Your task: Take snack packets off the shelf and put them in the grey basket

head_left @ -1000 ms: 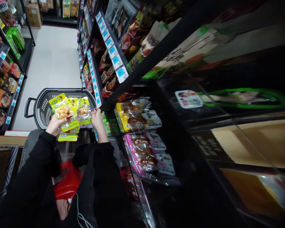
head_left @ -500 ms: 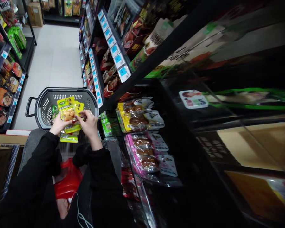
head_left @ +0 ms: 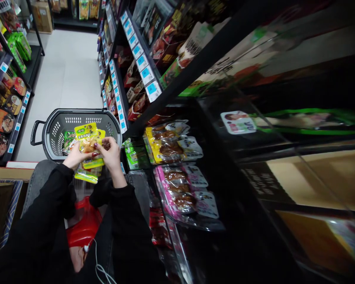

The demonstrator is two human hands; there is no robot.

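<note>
Several yellow-green snack packets (head_left: 86, 134) are fanned out between my two hands, over the near rim of a grey shopping basket (head_left: 53, 130). My left hand (head_left: 76, 156) is closed on their left side, thumb across the front. On the right, my right hand (head_left: 110, 154) pinches the packets at their edge, with its fingers curled. The lowest packet (head_left: 86, 176) hangs tilted below my hands. Inside the basket, a green packet (head_left: 68, 137) shows behind the held ones; the rest of the contents is mostly hidden.
Right of the basket, a low shelf bears yellow packs (head_left: 162, 146), pink packs (head_left: 177, 189) and green packs (head_left: 134, 154). A black shelf post (head_left: 192, 65) slants across the right side. Cartons (head_left: 10, 173) stand at left. The floor aisle (head_left: 65, 67) runs ahead between shelves.
The packets have shifted and spread in my hands. The lowest one has turned to a steeper tilt, and my right hand's grip has moved slightly. The view has drifted a little.
</note>
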